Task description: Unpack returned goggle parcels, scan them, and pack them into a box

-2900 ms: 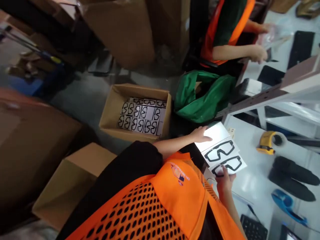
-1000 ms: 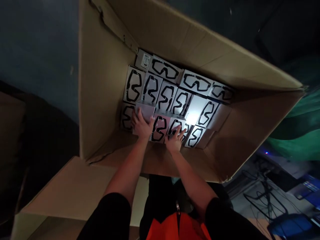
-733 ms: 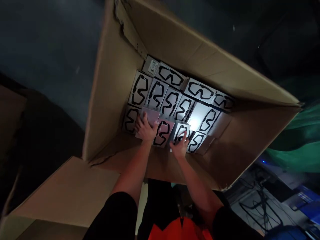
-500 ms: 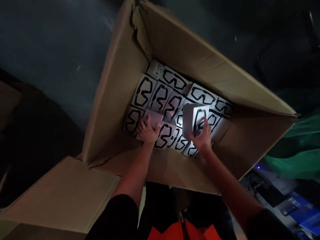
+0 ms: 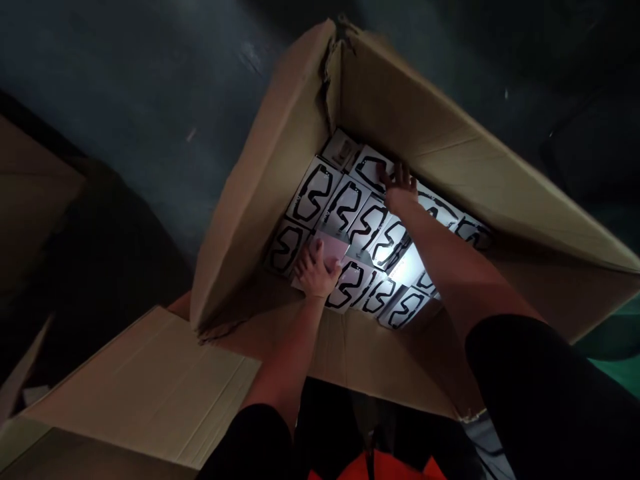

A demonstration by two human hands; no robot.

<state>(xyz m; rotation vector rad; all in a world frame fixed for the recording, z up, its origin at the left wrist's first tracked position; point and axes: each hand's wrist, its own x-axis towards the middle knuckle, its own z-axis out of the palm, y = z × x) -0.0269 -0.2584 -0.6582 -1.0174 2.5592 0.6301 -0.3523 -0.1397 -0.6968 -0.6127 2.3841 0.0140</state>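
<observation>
Small white boxes printed with black goggle outlines (image 5: 315, 193) lie packed in rows inside a large open cardboard carton (image 5: 250, 180). My left hand (image 5: 316, 272), fingers spread, rests on a box with a plain pinkish face (image 5: 334, 248) in the near row. Over by the far wall, my right hand (image 5: 401, 189) is on or just above a goggle-printed box (image 5: 367, 167), its fingers apart. My right forearm hides part of the rows on the right. A brightly lit white box face (image 5: 407, 267) shows beside that forearm.
Tall carton walls surround both arms, and the far left corner (image 5: 333, 87) is torn. A cardboard flap (image 5: 140, 380) sticks out at the lower left. Dark floor (image 5: 150, 87) lies beyond, with something green (image 5: 617, 373) at the right edge.
My right hand has let go of the tilted goggle box and moved away, to the far row. My left hand stays on the pinkish box. The view has shifted, so the carton appears farther right.
</observation>
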